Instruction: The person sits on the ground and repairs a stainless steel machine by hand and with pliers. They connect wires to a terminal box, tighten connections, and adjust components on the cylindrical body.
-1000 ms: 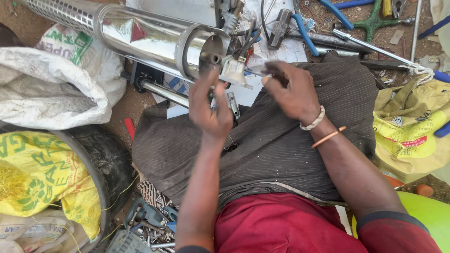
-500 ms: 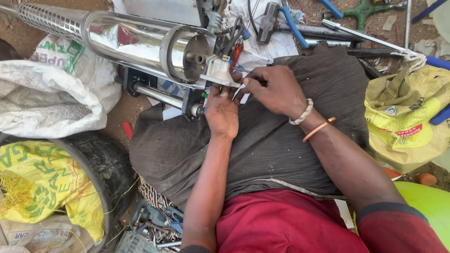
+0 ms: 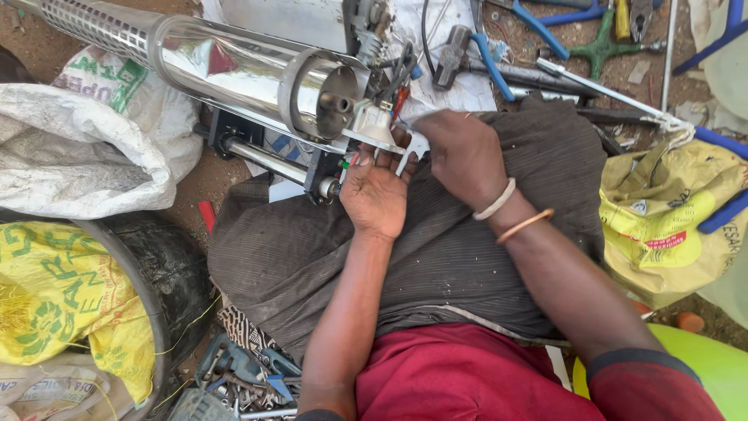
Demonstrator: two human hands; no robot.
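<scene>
Both hands (image 3: 374, 191) (image 3: 463, 152) — now closer at white fitting (image 3: 375, 125)

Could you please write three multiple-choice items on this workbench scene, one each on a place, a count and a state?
1. Where is the left hand?
A. at the end of the shiny metal cylinder, by the small white part
B. on the yellow sack
C. inside the tyre

2. How many bangles are on the wrist of the right hand?
A. none
B. two
C. five

3. How does the cylinder lie?
A. standing upright
B. on its side across the ground, open end toward the hands
C. hanging from a hook

Answers:
1 A, the left fingertips touch the white part just beside the cylinder's end.
2 B, one white and one orange band show on that wrist.
3 B, its long body runs slantwise from the upper left, and its round end faces the person.
</scene>
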